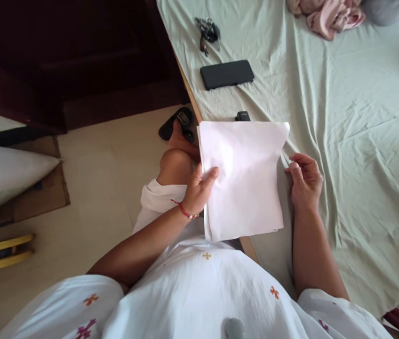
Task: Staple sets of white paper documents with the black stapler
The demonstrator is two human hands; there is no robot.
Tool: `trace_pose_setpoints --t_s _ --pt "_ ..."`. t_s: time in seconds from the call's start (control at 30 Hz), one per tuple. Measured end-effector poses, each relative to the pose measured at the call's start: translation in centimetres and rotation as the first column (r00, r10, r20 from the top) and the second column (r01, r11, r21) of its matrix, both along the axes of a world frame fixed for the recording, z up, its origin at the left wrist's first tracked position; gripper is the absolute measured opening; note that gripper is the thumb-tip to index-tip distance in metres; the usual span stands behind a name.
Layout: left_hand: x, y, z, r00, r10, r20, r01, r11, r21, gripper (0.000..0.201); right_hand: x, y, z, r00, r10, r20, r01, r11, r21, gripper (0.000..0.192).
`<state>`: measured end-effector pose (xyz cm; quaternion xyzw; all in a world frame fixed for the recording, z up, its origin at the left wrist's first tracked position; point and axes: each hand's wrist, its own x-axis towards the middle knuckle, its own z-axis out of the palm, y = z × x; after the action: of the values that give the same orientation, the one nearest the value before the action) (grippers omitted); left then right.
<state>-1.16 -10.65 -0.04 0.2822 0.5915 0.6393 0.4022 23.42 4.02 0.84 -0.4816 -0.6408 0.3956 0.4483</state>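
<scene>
A thin stack of blank white paper sheets [243,188] lies over my lap at the edge of the bed. My left hand [201,186] is closed on its left side, with the thumb on top and the other fingers hidden beneath. The stack's upper right corner curls slightly. Just beyond the right edge of the paper, my right hand [305,179] is empty, its fingers loosely bent and apart, the thumb near the index finger.
On the green bedsheet [369,141] are a black phone [227,74], a bunch of keys [208,33] and a small black device [243,116] partly behind the paper. Pink cloth [333,19] lies at the far right. A white sack [9,174] stands on the floor at left.
</scene>
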Motion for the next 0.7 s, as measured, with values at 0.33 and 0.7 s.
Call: trace_pose_setpoints --t_s 0.33,0.7 --pt "-0.2 3.3 1.0 0.953 0.257 0.158 -0.254 0.966 -0.042 0.038 3.9 -5.9 3.4 0.982 -0.167 -0.082 0.107 0.867 -0.486 0.055" --pt "2.2 4.2 2.1 0.939 0.280 0.201 -0.279 0.960 -0.036 0.035 -2.5 -14.0 3.8 0.813 -0.222 -0.539 -0.263 0.685 -0.680 0.062"
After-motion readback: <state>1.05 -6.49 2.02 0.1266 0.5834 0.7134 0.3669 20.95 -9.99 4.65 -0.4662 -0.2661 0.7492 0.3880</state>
